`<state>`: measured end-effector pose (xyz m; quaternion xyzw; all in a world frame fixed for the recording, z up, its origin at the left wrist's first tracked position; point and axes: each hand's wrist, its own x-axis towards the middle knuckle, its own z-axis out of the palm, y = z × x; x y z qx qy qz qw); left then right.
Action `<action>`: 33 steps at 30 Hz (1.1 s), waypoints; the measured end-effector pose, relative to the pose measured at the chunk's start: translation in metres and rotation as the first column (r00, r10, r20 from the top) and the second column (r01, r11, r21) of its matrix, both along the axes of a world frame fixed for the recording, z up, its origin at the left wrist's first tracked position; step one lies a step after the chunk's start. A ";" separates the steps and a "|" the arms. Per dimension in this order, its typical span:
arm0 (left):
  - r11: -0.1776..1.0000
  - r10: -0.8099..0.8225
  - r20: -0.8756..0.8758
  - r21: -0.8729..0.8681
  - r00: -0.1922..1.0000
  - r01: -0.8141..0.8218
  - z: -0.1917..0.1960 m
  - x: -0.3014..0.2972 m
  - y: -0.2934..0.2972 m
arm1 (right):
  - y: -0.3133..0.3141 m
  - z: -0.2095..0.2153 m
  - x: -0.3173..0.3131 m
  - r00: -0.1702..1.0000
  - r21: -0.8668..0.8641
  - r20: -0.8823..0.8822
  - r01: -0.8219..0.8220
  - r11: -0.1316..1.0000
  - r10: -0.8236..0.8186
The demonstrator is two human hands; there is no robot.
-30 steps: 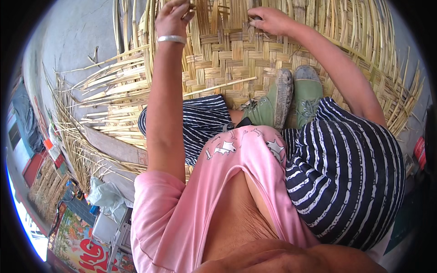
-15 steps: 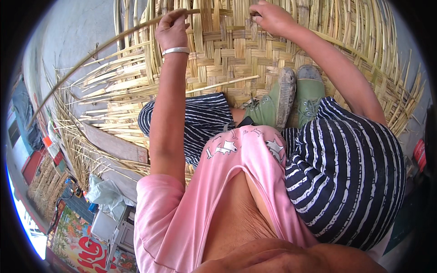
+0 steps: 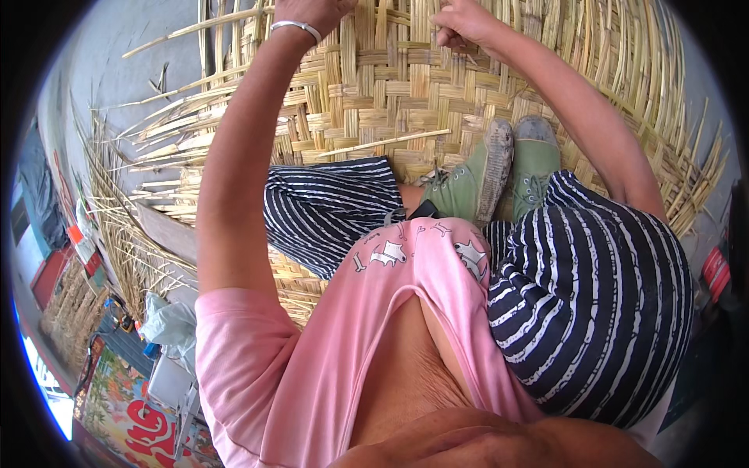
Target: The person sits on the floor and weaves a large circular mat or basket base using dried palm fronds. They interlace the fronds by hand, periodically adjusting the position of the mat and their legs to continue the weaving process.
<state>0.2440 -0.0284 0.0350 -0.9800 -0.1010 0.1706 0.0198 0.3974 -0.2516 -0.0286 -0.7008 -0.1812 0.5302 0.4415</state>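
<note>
A large woven bamboo mat (image 3: 406, 86) spreads under me, its loose strip ends fanning out around the edge. My left hand (image 3: 312, 11), with a silver bangle at the wrist, is closed at the far top of the mat on a long bamboo strip (image 3: 195, 31) that runs out to the left. My right hand (image 3: 460, 22) is curled tight, pinching a strip in the weave beside it. Both hands are partly cut off by the top rim.
My green shoes (image 3: 503, 173) and striped trousers (image 3: 328, 210) rest on the mat. One loose strip (image 3: 398, 142) lies across the weave in front of the shoes. Bundles of bamboo strips (image 3: 117, 218), a plastic bag (image 3: 168, 324) and a colourful printed sheet (image 3: 129, 405) lie at the left.
My left hand has drawn a long strip through at the top of the mat; its free end now points left and sits higher. Both hands sit closer to the top rim.
</note>
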 end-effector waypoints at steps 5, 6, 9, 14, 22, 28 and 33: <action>0.895 0.349 -0.219 -0.211 0.911 -0.394 0.036 0.010 0.002 | 0.017 0.041 -0.005 0.999 -0.180 -0.039 0.007 0.984 -0.014; 0.886 0.347 -0.226 -0.239 0.910 -0.397 0.037 0.008 0.002 | 0.019 0.049 -0.006 0.999 -0.209 -0.031 0.025 0.977 -0.033; 0.887 0.281 -0.198 -0.320 0.939 -0.332 0.028 -0.004 0.008 | 0.019 0.053 -0.005 0.999 -0.230 -0.042 -0.011 0.973 0.001; 0.899 0.161 -0.020 -0.411 0.987 -0.155 -0.030 -0.044 0.015 | 0.012 0.030 -0.012 0.999 -0.098 0.024 -0.023 0.995 0.025; 0.924 0.160 -0.051 -0.343 0.986 -0.168 -0.017 -0.040 0.010 | 0.009 0.012 -0.017 0.989 -0.087 0.144 -0.019 0.996 0.031; 0.929 0.179 -0.026 -0.324 0.984 -0.177 -0.008 -0.051 0.000 | 0.006 0.013 -0.017 0.965 -0.127 0.230 -0.097 0.987 0.124; 0.935 0.185 -0.092 -0.291 0.978 -0.204 0.009 -0.043 -0.010 | -0.013 -0.003 -0.022 0.860 -0.047 0.493 -0.127 0.991 0.134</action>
